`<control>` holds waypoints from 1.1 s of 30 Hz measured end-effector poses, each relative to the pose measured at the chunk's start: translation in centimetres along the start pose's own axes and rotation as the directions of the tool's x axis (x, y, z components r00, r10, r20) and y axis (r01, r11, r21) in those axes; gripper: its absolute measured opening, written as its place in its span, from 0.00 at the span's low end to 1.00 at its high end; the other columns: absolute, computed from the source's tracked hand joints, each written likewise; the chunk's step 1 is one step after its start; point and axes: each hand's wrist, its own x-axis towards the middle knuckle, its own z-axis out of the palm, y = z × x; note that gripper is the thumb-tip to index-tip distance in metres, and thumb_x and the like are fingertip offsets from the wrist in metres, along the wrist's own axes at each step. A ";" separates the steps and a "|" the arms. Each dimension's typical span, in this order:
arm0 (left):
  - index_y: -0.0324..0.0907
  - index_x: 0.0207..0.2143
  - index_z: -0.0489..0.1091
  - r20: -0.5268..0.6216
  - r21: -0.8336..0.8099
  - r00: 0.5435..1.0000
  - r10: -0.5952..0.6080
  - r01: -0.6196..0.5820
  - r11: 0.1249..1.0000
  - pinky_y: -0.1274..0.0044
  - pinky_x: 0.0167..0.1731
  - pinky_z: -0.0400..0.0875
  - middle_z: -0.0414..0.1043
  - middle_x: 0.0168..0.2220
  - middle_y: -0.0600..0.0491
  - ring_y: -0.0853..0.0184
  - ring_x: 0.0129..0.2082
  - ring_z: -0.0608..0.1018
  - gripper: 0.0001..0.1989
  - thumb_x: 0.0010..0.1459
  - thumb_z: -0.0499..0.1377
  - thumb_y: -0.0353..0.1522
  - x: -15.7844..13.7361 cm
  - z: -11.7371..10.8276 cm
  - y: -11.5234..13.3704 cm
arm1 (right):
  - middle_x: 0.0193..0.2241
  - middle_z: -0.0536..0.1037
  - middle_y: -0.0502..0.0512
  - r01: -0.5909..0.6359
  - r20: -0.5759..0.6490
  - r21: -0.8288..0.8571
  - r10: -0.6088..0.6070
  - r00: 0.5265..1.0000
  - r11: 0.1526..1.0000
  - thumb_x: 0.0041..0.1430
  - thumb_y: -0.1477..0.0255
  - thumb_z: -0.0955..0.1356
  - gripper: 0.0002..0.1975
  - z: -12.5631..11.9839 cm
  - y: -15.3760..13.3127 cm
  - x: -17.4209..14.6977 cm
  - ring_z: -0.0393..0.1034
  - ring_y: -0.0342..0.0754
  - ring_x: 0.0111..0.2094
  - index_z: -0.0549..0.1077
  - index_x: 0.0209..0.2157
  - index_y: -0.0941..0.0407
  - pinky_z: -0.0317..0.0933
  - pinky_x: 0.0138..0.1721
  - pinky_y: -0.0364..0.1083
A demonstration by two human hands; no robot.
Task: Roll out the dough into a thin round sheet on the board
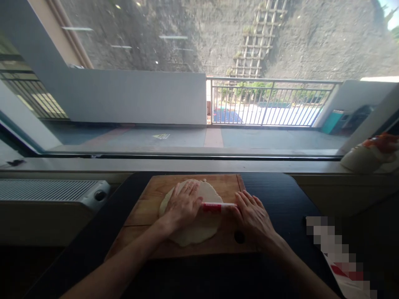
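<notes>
Covering the left part of a red-and-white stick (215,206), the left hand (184,204) had its fingers stretched out over a flat dough sheet (195,236) — and the right hand (253,212), fingers likewise extended, lay over the stick's other end. The dough rested on a wooden board (143,203), set on a dark table (274,191) beside the windowsill (187,165).

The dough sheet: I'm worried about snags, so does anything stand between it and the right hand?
Only the red-and-white stick, which runs from the right hand leftward over the dough sheet; nothing else visible stands between them.
</notes>
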 end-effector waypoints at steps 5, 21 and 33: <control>0.40 0.61 0.50 -0.036 0.033 0.999 0.039 -0.038 0.999 0.64 0.61 0.34 0.47 0.63 0.50 0.64 0.64 0.47 0.29 0.62 0.37 0.43 -2.2 -0.3 0.6 | 0.62 0.50 0.60 0.043 0.039 -0.022 -0.043 0.998 0.999 0.63 0.56 0.51 0.31 0.4 0.1 -1.8 0.39 0.52 0.63 0.53 0.60 0.61 0.36 0.60 0.52; 0.39 0.61 0.49 -0.052 0.007 0.997 0.050 -0.050 0.999 0.65 0.61 0.36 0.47 0.63 0.50 0.65 0.64 0.47 0.28 0.62 0.37 0.42 -2.7 -0.3 0.8 | 0.63 0.48 0.57 0.109 0.101 -0.012 -0.108 0.989 0.994 0.62 0.54 0.50 0.32 0.1 -0.3 -1.6 0.37 0.50 0.63 0.50 0.62 0.59 0.36 0.60 0.52; 0.36 0.60 0.51 -0.118 0.005 0.986 -0.115 0.116 0.993 0.61 0.60 0.38 0.49 0.62 0.47 0.61 0.63 0.48 0.29 0.62 0.38 0.42 1.1 0.5 0.6 | 0.62 0.52 0.56 0.025 0.100 -0.028 -0.022 0.995 0.999 0.63 0.55 0.49 0.31 0.4 -0.2 3.0 0.37 0.50 0.63 0.54 0.60 0.57 0.39 0.59 0.53</control>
